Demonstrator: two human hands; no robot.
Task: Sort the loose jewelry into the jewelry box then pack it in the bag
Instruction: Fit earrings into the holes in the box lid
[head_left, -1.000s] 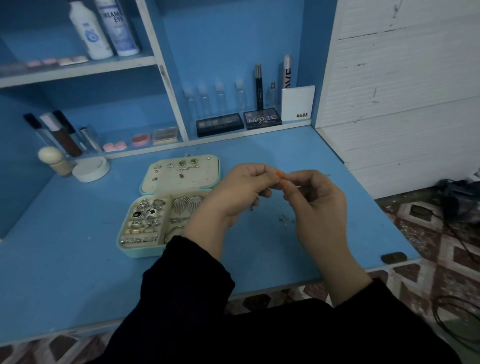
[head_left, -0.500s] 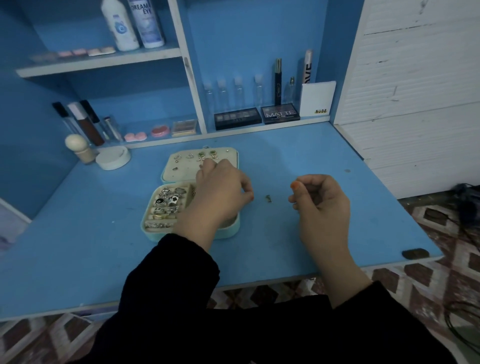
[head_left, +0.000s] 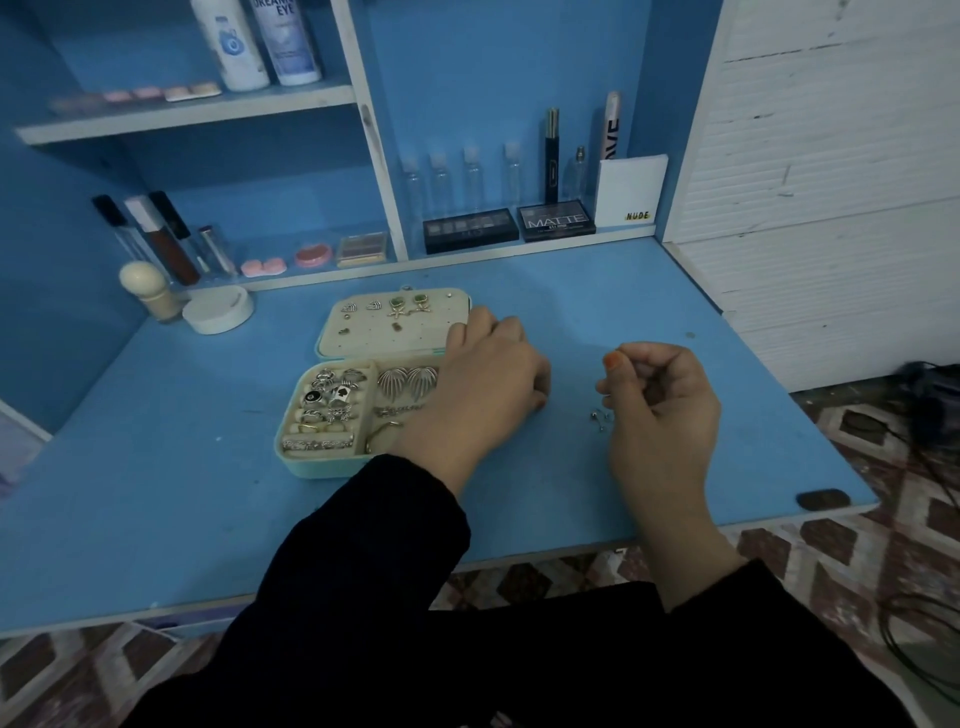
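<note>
**Item 1, jewelry box**: mint-green case, open, lying on the blue surface left of centre. Its lid panel lies flat behind the tray and carries stud earrings along its far edge. The tray's left compartment holds rings in rows. The compartment beside it holds a pair of fan-shaped earrings, with a curved hoop nearer you.

**Item 2, your left hand**: over the box's right side, knuckles up, fingers curled down with the tips at the lid panel's right edge. The tips are hidden, so whether they pinch anything cannot be told.

**Item 3, your right hand**: to the right of the box and apart from the left hand, fingers curled in, thumb laid against the forefinger. Whether anything sits between them cannot be told.

**Item 4, loose jewelry**: a few small silver pieces on the surface, just beside the right hand's fingers.

**Item 5, back of the surface:** on the low shelf, two dark eyeshadow palettes and a white card marked NUDE. A white round jar stands on the surface at far left.
</note>
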